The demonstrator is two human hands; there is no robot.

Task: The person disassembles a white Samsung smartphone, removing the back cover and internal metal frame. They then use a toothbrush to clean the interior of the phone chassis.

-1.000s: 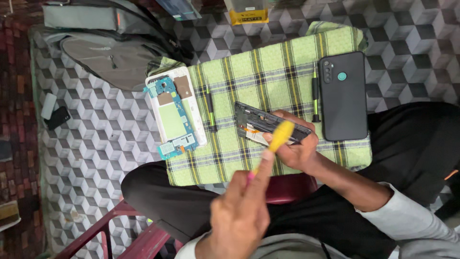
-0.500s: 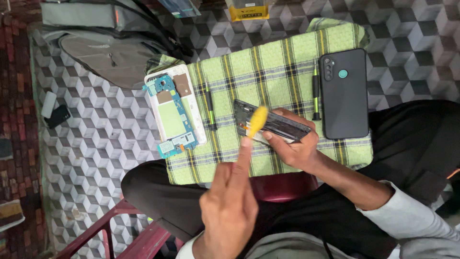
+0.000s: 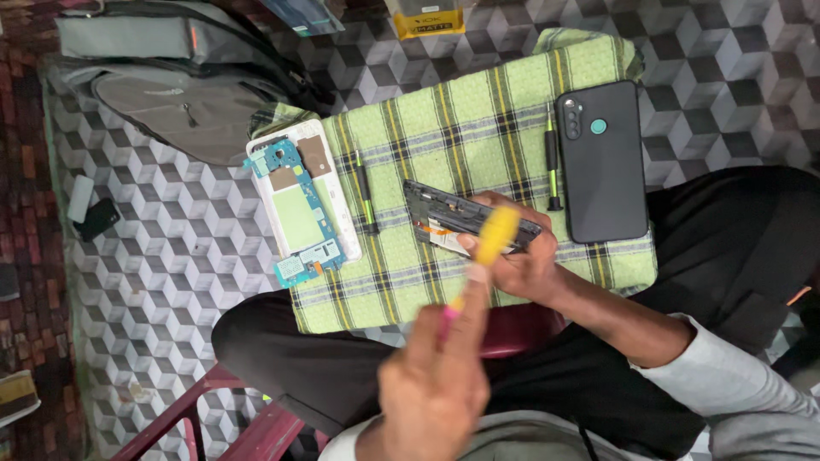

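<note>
So the person's sitting with a green plaid cloth (image 3: 478,128) spread over their lap, and pretty much everything is laid out on it. The right hand (image 3: 521,260), just right of the frame's centre, is wrapped around a dark opened phone frame (image 3: 465,218), gripping it at its right end and holding it tilted just above the cloth. You can see some orange flex and bits of board along the frame's lower edge.

The left hand (image 3: 436,384) is low in the middle of the frame, closer to the camera and a bit blurry. Its fingers are closed on a screwdriver (image 3: 487,256) with a yellow handle end and a pink bit lower down (the tip itself is hidden, so I can't tell whether it's touching anything). The yellow end overlaps the phone frame in the picture.

Other stuff around:
- A white phone shell with a blue-green circuit board (image 3: 299,209) sits at the cloth's left edge, half hanging off toward the floor side.
- A thin dark tool with a green tip (image 3: 366,192) lies just right of that board.
- Another dark and green driver (image 3: 552,162) lies upright in the frame, just beside a black phone back (image 3: 602,162) with its camera cluster up top, at the right of the cloth.
- A grey backpack (image 3: 171,85) is in the upper left on the cube-patterned floor (image 3: 154,256).
- A yellow box (image 3: 427,17) pokes in at the top edge.
- A reddish stool frame (image 3: 248,418) shows at the bottom left.
</note>
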